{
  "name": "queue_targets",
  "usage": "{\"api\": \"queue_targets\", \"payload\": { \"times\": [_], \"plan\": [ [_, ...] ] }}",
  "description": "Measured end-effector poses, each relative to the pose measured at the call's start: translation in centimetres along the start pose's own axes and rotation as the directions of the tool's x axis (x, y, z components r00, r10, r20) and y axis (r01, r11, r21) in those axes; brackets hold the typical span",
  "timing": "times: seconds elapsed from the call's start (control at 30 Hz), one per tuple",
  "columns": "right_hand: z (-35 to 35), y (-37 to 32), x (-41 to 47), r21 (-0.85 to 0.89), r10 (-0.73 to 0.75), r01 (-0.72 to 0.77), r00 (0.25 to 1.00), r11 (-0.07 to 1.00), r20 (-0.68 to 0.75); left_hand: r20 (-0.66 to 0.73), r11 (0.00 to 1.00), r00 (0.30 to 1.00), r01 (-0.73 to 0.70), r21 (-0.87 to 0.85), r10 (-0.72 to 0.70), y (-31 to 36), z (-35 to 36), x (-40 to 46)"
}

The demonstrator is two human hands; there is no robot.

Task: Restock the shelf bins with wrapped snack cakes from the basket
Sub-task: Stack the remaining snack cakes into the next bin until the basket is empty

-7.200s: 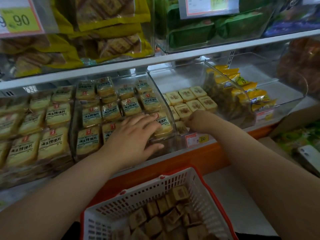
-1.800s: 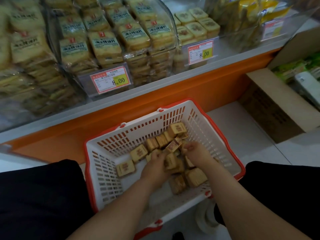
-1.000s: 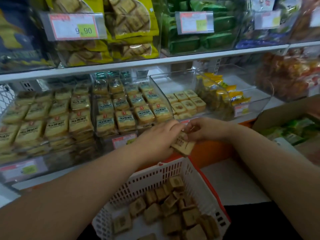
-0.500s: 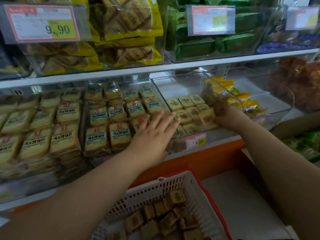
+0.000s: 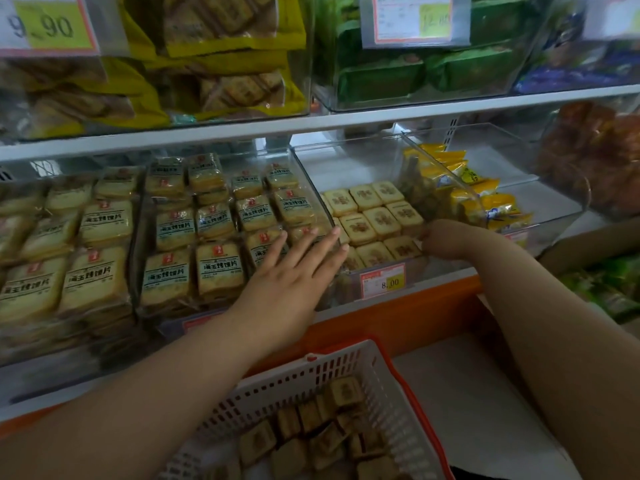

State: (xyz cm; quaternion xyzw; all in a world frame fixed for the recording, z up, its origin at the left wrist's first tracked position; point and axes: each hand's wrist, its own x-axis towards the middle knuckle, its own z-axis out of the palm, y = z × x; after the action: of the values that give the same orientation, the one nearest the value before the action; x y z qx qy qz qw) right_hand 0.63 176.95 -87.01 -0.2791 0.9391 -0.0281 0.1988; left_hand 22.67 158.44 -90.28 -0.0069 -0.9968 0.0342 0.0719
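Head view: the left hand [image 5: 287, 282] is seen spread flat, fingers straight, resting across the front wall between the clear bin [image 5: 349, 157] and the neighbouring bin of labelled biscuit packs [image 5: 218, 268]; nothing is grasped by it. It is judged to be placed there as a brace while the other hand works.

The right hand [image 5: 446, 239] is reached into the front right corner of the clear bin, fingers curled down at the edge of the front row. Whether a cake is held there cannot be told, since the fingertips are hidden. The wrapped snack cakes [image 5: 372, 216] are laid flat in neat rows along the front of the bin, printed face up, presumably so that the stock fills evenly and reads from the aisle. The back of the bin is bare. A price tag [image 5: 382, 280] is fixed to the bin's front wall.

More cakes lie loose in the basket [image 5: 346, 372] below the shelf edge, so the restocking is judged well short of complete.

Against the frame half a second earlier, the right hand is found lower and nearer the front wall; the cake then held up in its fingers is no longer seen raised. The left hand's position is unchanged.
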Motion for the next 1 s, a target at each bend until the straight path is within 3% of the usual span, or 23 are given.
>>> {"api": "queue_targets", "payload": {
  "times": [0.13, 0.33, 0.47, 0.57, 0.63, 0.73, 0.8, 0.87, 0.93, 1.0],
  "plan": [
    [0.4, 0.8, -1.6, 0.255, 0.031, 0.014, 0.985, 0.967, -0.171, -0.07, 0.999, 0.997, -0.024, 0.026, 0.026, 0.3, -0.3, -0.7],
    [3.0, -0.6, -6.9, 0.417, 0.007, 0.18, 0.913, 0.891, -0.409, -0.234, 0.994, 0.967, -0.108, 0.004, 0.106, 1.9, -0.7, -3.3],
    [6.5, -3.6, -10.5, 0.452, -0.063, 0.263, 0.91, 0.852, -0.41, -0.328, 0.991, 0.936, -0.133, 0.0, 0.126, 2.8, 0.5, -5.8],
    [11.2, -6.1, -12.8, 0.547, -0.061, 0.253, 0.937, 0.798, -0.345, -0.325, 0.987, 0.946, -0.051, -0.154, -0.002, 3.5, 3.1, -8.6],
    [15.1, -7.5, -14.1, 0.629, -0.035, 0.197, 0.965, 0.752, -0.261, -0.232, 0.954, 0.965, 0.049, -0.296, -0.122, 4.4, 5.9, -11.4],
    [21.3, -9.4, -15.3, 0.658, -0.074, 0.12, 0.992, 0.743, -0.098, 0.117, 0.824, 0.949, 0.314, -0.472, -0.294, 5.5, 11.1, -15.9],
    [25.0, -10.6, -15.8, 0.66, -0.095, 0.072, 0.996, 0.748, -0.002, 0.375, 0.72, 0.87, 0.481, -0.501, -0.32, 5.5, 14.8, -18.8],
    [28.1, -11.2, -16.4, 0.594, -0.065, -0.013, 0.992, 0.804, 0.109, 0.603, 0.69, 0.749, 0.59, -0.419, -0.274, 5.1, 18.6, -21.9],
    [30.5, -11.2, -16.5, 0.474, -0.034, -0.079, 0.974, 0.877, 0.225, 0.732, 0.704, 0.643, 0.627, -0.333, -0.227, 4.6, 21.8, -24.5],
    [31.7, -11.1, -16.0, 0.375, -0.033, -0.089, 0.951, 0.923, 0.308, 0.77, 0.735, 0.612, 0.605, -0.306, -0.183, 4.2, 24.2, -25.5]
  ]
}}
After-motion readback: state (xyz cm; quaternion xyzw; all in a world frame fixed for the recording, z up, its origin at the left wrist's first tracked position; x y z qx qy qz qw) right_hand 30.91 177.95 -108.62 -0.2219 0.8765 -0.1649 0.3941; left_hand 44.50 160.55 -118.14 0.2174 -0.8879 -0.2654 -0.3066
